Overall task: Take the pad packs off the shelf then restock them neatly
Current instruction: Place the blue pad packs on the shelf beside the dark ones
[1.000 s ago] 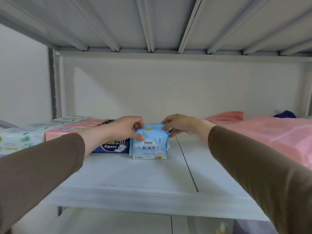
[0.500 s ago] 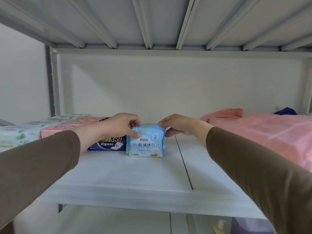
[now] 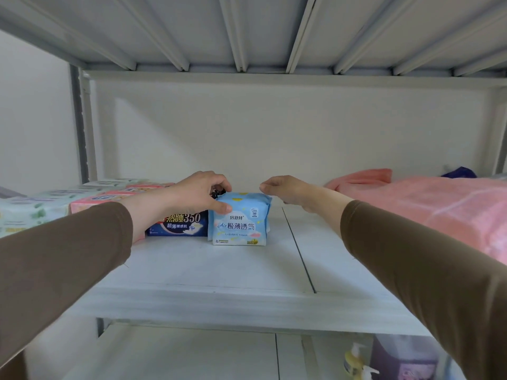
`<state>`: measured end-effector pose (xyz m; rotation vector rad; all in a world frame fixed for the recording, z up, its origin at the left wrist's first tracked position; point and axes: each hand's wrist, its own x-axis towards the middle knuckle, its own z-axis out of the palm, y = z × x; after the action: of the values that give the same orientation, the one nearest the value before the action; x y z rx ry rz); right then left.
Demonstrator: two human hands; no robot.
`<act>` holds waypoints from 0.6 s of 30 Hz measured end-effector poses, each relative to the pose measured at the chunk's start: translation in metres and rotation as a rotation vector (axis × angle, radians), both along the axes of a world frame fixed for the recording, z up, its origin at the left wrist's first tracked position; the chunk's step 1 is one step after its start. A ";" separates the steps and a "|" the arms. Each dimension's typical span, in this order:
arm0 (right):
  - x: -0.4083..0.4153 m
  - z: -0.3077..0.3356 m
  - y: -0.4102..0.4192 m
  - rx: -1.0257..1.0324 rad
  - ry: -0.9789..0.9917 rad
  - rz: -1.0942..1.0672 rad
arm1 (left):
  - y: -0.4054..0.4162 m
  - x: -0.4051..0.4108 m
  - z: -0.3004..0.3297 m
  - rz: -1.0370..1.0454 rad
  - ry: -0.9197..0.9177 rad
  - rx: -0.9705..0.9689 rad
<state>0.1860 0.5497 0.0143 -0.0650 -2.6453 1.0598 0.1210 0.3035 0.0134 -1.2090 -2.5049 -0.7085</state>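
Head view: a light blue pad pack (image 3: 239, 219) stands upright on the white shelf (image 3: 208, 272), just beside a dark blue pack (image 3: 178, 224). The left hand (image 3: 199, 194) pinches its top left corner, thumb on the front. The right hand (image 3: 288, 189), fingers curled, hovers at the top right corner; contact cannot be told.

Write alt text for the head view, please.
The left hand grips the top corner of a light blue pad pack standing upright on a white shelf beside a dark blue pack; the right hand hovers just off its other corner.
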 end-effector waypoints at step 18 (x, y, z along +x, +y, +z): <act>0.109 -0.040 -0.051 0.696 0.509 -0.155 | -0.027 0.058 -0.035 -0.028 0.374 -0.027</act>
<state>0.2946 0.4982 -0.0261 0.1275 -2.3301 0.0463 0.1790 0.2769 -0.0218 -1.2554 -2.1979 -0.4091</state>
